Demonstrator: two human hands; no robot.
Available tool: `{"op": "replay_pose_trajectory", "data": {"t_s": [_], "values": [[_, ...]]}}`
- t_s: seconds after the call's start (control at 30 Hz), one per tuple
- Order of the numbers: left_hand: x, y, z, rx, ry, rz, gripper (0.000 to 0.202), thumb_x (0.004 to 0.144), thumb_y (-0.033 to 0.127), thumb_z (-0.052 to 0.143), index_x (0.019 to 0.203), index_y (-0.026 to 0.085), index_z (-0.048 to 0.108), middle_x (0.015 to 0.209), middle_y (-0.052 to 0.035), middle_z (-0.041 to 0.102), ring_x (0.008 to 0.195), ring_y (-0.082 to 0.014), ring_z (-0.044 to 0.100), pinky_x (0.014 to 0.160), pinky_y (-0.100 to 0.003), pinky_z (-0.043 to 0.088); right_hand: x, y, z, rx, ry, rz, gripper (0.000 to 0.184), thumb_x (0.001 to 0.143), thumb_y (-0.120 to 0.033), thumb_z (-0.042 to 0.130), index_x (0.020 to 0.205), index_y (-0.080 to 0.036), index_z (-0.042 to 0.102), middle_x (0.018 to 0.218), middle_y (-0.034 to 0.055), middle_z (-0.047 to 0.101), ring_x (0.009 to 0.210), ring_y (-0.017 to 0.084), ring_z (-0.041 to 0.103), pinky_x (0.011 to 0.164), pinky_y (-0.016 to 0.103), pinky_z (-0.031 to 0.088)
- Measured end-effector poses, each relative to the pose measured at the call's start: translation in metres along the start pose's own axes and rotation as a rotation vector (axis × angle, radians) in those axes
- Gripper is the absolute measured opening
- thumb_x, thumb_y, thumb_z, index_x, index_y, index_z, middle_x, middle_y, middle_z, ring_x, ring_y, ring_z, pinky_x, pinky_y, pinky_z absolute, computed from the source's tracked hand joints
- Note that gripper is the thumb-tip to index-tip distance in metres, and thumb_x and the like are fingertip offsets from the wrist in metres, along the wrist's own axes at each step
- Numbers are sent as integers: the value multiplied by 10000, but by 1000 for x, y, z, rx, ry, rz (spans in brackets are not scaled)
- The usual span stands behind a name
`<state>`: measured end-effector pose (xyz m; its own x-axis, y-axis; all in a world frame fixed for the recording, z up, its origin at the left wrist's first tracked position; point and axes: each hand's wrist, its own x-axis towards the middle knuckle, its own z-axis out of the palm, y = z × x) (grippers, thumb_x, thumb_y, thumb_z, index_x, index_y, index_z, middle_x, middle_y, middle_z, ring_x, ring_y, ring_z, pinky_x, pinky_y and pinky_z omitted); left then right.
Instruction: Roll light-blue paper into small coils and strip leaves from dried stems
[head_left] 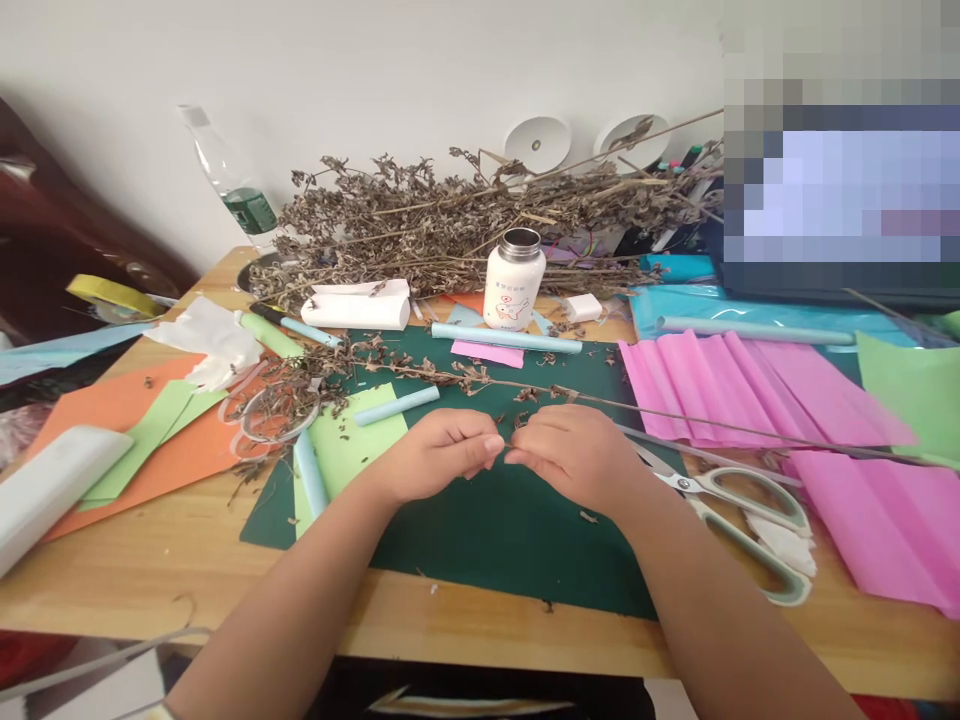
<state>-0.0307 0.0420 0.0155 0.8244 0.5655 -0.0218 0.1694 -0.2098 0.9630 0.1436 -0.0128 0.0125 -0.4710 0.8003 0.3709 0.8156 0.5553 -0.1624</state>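
Observation:
Above the dark green cutting mat [480,540], my left hand [450,455] and my right hand [574,460] come nearly together. Both are closed in a pinch, thumbs against forefingers. A thin piece of dried plant [509,447] shows between the fingertips; most of it is hidden by the fingers. Just behind the hands, a long dried stem [675,412] with curled leaves runs across the mat to the right. Scissors [684,484] with pale handles lie beside my right wrist. Left of my left hand are a light green sheet [352,445] and a blue paper roll [396,405].
A heap of dried branches [405,220] lines the wall behind an open white bottle [515,280]. Pink crepe paper [690,385] lies at right. A tape roll [281,412], orange paper [180,460] and a white case [56,490] occupy the left; a plastic bottle [225,175] stands behind.

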Motion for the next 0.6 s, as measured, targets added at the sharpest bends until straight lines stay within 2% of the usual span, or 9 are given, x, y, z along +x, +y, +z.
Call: {"op": "replay_pose_trajectory", "data": {"t_s": [0.07,0.17,0.23,0.27,0.33,0.37,0.43,0.5,0.6], "values": [[-2,4,-7,-144,159,67,313,733,330,452,474,157,414,444,33,349,422,-66,326,420,-206,271,-2,5,-4,16,7,23,348,832,-326,331,606,-181,551,532,2,528,539,100,456,512,219,293],[-15,16,-36,-345,585,255,368,688,289,481,403,162,285,371,53,212,354,-52,219,385,-204,221,-4,12,-9,40,-69,104,354,834,-310,325,597,-181,553,550,1,552,572,101,487,555,218,319],[-32,24,-64,-188,918,227,259,682,281,480,470,180,372,373,53,258,353,-62,242,395,-201,225,-3,10,-8,43,-200,148,347,829,-315,334,600,-189,562,569,-6,566,585,102,505,533,219,312],[-42,26,-79,57,1045,78,223,675,296,495,494,185,429,385,45,311,375,-69,274,412,-202,235,-2,6,-6,34,-260,158,319,824,-308,346,635,-201,580,590,-8,574,590,104,513,506,219,298],[-62,25,-109,639,1094,-378,177,660,320,511,543,188,497,431,38,353,433,-74,289,482,-202,260,1,-4,1,-15,-329,161,234,807,-243,371,797,-245,605,649,-6,585,587,109,520,443,220,253],[-71,21,-123,875,1038,-552,139,660,311,498,589,194,522,473,35,375,472,-80,309,532,-207,278,3,-9,5,-43,-348,158,248,792,-195,377,896,-270,589,669,-4,584,571,108,517,416,222,228],[-86,10,-148,1104,913,-776,130,661,287,471,706,201,557,575,22,424,539,-93,338,608,-237,316,5,-14,9,-81,-354,167,378,760,-123,375,1063,-306,508,704,-3,583,537,106,507,387,227,198],[-94,-1,-166,1183,816,-850,215,648,269,484,847,218,548,645,10,463,615,-125,388,667,-281,349,3,-10,7,-86,-310,223,435,757,-125,363,1142,-312,439,752,-1,592,546,111,513,389,228,227],[-91,-6,-168,1263,828,-674,196,618,252,549,810,215,562,673,-5,503,650,-156,431,687,-303,368,-4,13,-6,-94,-114,402,363,788,-209,348,1125,-275,462,867,22,601,695,152,543,492,246,346]]}}
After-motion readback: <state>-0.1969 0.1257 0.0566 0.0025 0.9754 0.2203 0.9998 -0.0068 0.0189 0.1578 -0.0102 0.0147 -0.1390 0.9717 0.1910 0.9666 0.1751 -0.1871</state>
